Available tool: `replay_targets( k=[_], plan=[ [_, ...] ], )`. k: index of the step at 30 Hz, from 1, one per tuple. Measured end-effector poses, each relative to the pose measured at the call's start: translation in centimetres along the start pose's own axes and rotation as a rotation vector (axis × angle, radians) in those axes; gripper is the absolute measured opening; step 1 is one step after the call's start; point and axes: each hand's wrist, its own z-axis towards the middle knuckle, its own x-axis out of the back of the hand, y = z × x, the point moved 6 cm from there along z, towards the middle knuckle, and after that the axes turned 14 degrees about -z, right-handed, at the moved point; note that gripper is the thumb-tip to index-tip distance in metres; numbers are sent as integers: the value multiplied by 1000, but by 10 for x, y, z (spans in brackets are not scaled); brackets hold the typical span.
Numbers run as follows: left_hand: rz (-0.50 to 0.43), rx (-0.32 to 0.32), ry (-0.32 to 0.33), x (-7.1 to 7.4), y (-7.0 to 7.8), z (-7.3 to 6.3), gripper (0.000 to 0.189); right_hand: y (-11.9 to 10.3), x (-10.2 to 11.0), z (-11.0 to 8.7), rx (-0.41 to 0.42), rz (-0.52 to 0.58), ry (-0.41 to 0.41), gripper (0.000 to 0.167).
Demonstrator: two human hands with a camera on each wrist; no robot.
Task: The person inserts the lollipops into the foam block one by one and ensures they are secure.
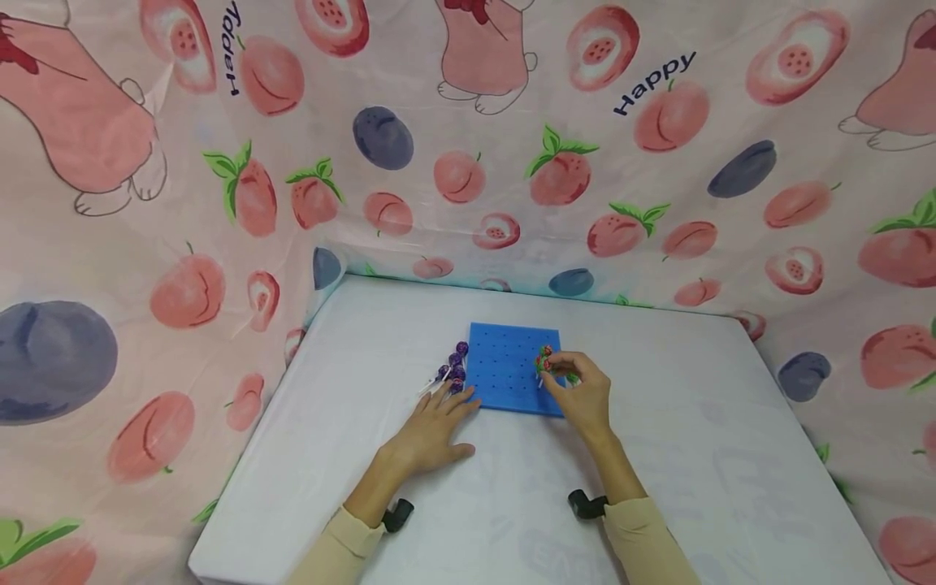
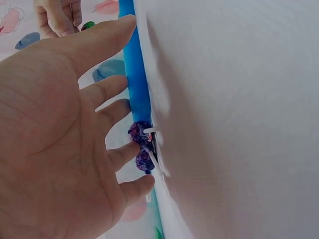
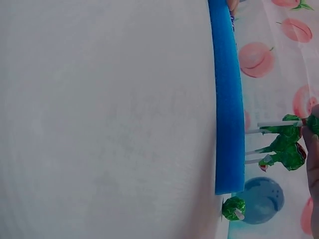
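A blue board (image 1: 504, 370) dotted with rows of small holes lies flat on the table. My right hand (image 1: 582, 396) is over its right side, pinching a green-wrapped lollipop (image 3: 312, 124) by its head, stick toward the board. Beside it, several green lollipops (image 3: 286, 144) stand with their sticks in the board. My left hand (image 1: 426, 435) has its fingers spread, fingertips at the board's front left corner. Purple-wrapped lollipops (image 1: 455, 358) lie in a cluster along the left edge; in the left wrist view, purple lollipops (image 2: 145, 160) show by the outer fingertips.
Another green lollipop (image 3: 234, 208) lies on the table just off the board's right side. A white cloth covers the table (image 1: 702, 455). Fruit-printed curtains (image 1: 461, 179) hang behind it and along both sides.
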Motion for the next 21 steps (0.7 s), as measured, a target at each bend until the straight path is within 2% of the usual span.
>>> replay_targets(
  k=[6, 16, 21],
  plan=[
    [9, -5, 0, -1, 1, 0, 76, 32, -11, -6, -11, -58, -39, 32],
    [17, 2, -1, -1, 2, 0, 76, 31, -12, -6, 13, -103, -57, 30],
    [18, 0, -3, -1, 3, 0, 76, 31, -13, -7, -3, -95, -54, 22]
  ],
)
